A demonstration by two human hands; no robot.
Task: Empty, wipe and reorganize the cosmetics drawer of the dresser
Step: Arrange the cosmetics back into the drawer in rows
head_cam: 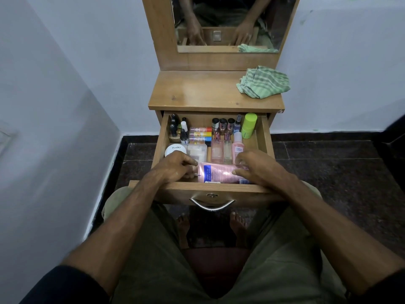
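My left hand (175,168) and right hand (257,166) each grip one end of a pink tube (217,173) lying crosswise at the front of the open drawer (266,137). Behind the tube: three clear bottles, one white jar (175,150).

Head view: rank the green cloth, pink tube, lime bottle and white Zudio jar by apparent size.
1. green cloth, though farthest back
2. pink tube, ends covered by hands
3. lime bottle and white Zudio jar, too alike to rank
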